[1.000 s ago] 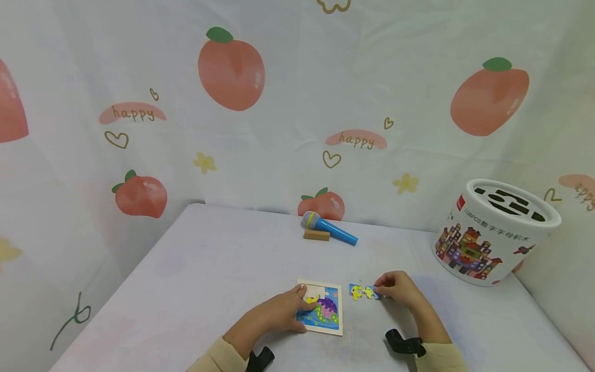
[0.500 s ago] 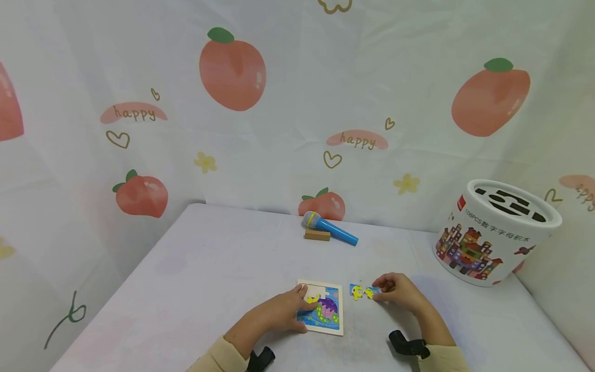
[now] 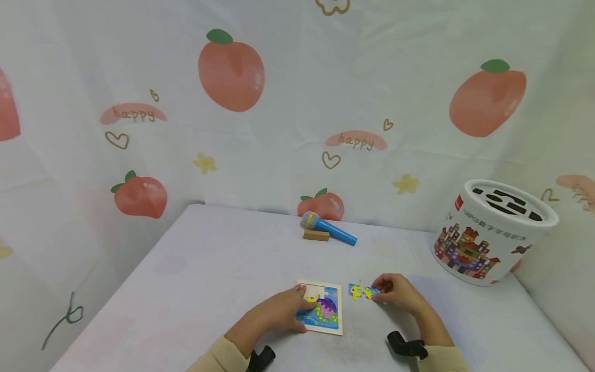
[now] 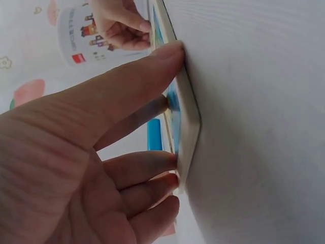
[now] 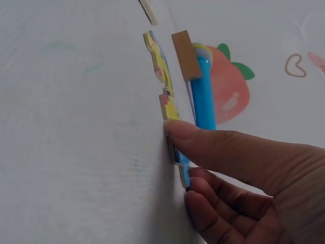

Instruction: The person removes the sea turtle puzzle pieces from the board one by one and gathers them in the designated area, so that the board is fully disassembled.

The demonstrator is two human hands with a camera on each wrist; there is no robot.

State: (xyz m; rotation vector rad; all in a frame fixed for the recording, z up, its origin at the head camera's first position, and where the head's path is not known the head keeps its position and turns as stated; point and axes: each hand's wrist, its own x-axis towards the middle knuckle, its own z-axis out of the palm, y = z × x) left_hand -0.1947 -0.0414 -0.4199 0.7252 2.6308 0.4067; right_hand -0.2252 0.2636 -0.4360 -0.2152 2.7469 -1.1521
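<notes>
The right-hand grip (image 3: 398, 295) is clamped, thumb against fingers, on a thin blue-and-yellow jigsaw piece (image 5: 170, 108) with a pale cut edge. Over the last second its thumb has come to the piece's near side, judged a firmer purchase. Just left lies a second blue-and-yellow knobbed piece (image 3: 355, 291); whether the two interlock cannot be confirmed. The left-hand grip (image 3: 279, 311), unmoved, has its digits spread, pressing a square, pale, wooden-looking puzzle frame (image 3: 340, 310) left of both pieces; a bare section shows, so its picture is judged incomplete. Beyond, on the white worktop (image 3: 223, 258): a blue, grey-headed toy microphone (image 3: 335, 231), a brown rectangular block (image 3: 316, 235) and a white cylindrical tub (image 3: 488, 237) with a cut-out lid.
</notes>
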